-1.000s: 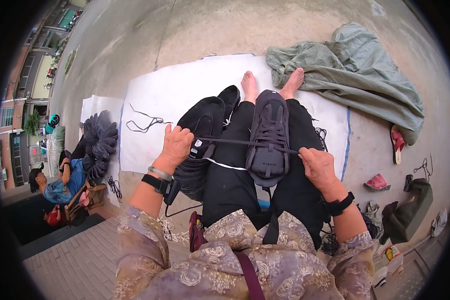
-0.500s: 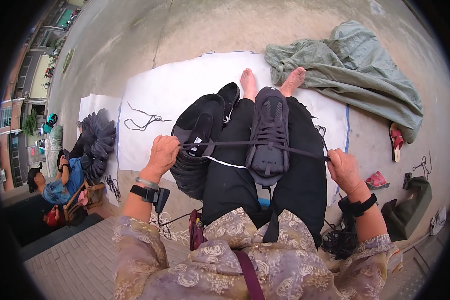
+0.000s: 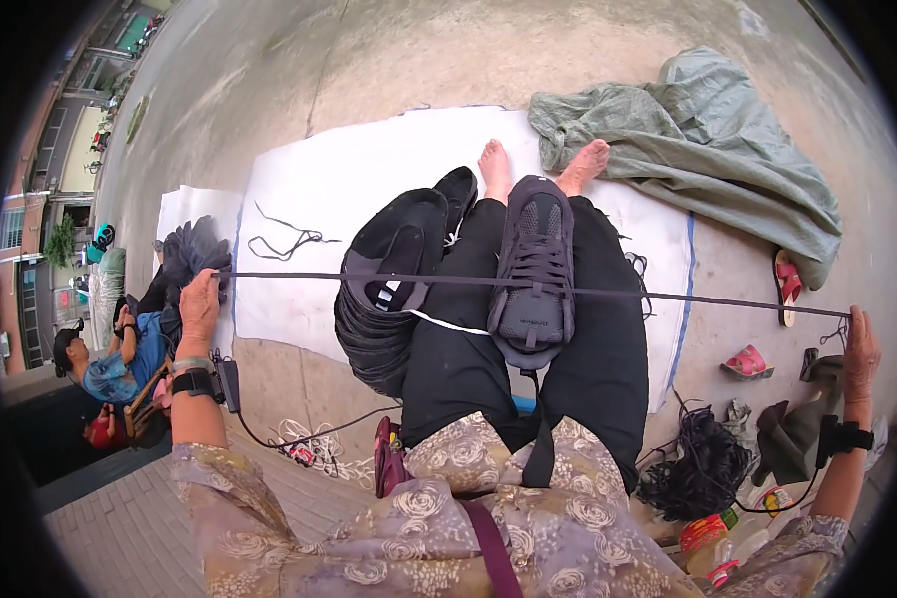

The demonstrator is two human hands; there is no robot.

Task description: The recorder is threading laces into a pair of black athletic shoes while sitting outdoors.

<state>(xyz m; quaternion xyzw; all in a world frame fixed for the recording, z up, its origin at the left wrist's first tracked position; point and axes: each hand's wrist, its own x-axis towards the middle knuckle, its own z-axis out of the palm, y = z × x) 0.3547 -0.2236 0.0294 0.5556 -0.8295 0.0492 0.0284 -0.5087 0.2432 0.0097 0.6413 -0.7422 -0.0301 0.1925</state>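
Note:
A dark shoelace (image 3: 658,296) is stretched almost straight across my lap. My left hand (image 3: 199,307) pinches its left end, and my right hand (image 3: 860,351) grips the right end, both arms spread wide. Beneath the lace, a dark grey shoe upper (image 3: 534,269) lies between my thighs with its toe pointing away; lacing runs criss-cross over its middle. Against my left thigh rests a stack of nested black shoe uppers (image 3: 381,299), with a white cord (image 3: 453,325) running from it toward the laced upper.
White sheeting (image 3: 319,189) covers the ground under my bare feet, a loose black lace (image 3: 289,239) on it. Grey-green cloth (image 3: 688,149) lies far right, near red slippers (image 3: 789,284). A black lace bundle (image 3: 698,463) sits by my right thigh. Another person (image 3: 125,364) sits at left beside piled uppers.
Both hands have moved far apart, the left one outward left and the right one outward right. More of the lace now shows between them, pulled taut above the shoe upper.

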